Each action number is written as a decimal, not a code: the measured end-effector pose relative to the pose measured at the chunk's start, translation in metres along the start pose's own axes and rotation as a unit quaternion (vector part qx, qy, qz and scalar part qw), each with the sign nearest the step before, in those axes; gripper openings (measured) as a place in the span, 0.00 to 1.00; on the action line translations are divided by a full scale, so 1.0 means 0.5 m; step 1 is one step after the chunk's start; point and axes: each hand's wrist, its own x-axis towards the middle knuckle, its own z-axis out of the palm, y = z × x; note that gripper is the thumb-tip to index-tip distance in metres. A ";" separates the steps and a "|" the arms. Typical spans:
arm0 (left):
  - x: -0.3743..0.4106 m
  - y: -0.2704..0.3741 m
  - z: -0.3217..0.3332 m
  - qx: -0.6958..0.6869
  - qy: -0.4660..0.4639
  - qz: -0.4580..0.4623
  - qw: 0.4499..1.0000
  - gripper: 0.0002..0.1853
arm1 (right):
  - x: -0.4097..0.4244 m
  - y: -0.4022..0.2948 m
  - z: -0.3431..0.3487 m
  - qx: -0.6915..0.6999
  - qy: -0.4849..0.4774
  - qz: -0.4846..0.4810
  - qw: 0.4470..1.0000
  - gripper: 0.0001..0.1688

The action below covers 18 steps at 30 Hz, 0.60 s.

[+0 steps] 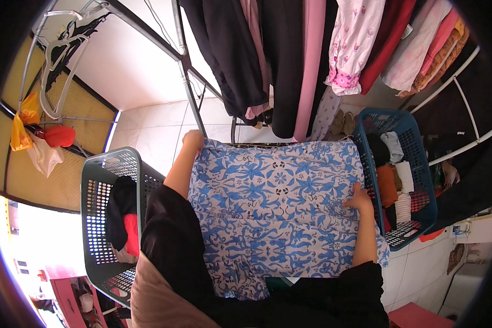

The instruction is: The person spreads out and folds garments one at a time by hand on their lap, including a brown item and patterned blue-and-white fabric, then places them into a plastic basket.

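Note:
A white cloth with a blue floral print (281, 205) lies spread out in front of me, its lower part reaching my lap. At its upper left corner is my left hand (194, 141), fingers curled on the edge; the fingertips are partly hidden. My right hand (357, 199) rests on the right side of the cloth, thumb pointing up; whether it pinches the fabric cannot be told. Just beyond the right edge stands a blue plastic laundry basket (428, 184) with folded clothes (387, 184). To the left is a grey-green plastic basket (91, 164) holding black and red clothes (121, 217).
Clothes (283, 69) hang from above beyond the cloth, near a metal rack frame (184, 61). White hangers (51, 86) and plastic bags (45, 143) hang at the left. A white curved metal frame (467, 98) is at the right. A pink surface (418, 316) shows at lower right.

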 end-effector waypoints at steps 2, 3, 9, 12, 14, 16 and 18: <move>0.005 0.036 -0.001 -0.112 0.270 0.010 0.956 0.25 | 0.017 0.009 -0.001 -0.010 -0.018 0.002 1.000 0.54; 0.003 0.055 0.009 -0.165 0.394 0.012 0.904 0.26 | 0.020 0.009 -0.003 -0.014 -0.042 0.002 0.999 0.58; -0.027 0.120 0.107 -0.075 0.462 0.024 0.884 0.31 | -0.003 0.022 -0.008 -0.022 -0.061 0.032 0.997 0.69; 0.068 0.001 0.153 -0.163 0.221 0.020 0.961 0.25 | -0.009 -0.017 -0.021 -0.034 -0.052 0.002 0.998 0.63; 0.092 -0.033 0.182 -0.208 0.203 0.008 0.957 0.23 | -0.015 -0.029 -0.019 -0.029 -0.004 -0.017 0.999 0.50; 0.037 0.007 0.189 -0.287 0.335 -0.033 0.897 0.22 | -0.022 -0.014 -0.025 -0.013 0.091 -0.021 0.996 0.30; -0.005 -0.002 0.177 -0.250 0.303 -0.121 0.912 0.27 | -0.012 -0.067 -0.060 -0.005 0.194 -0.052 0.980 0.18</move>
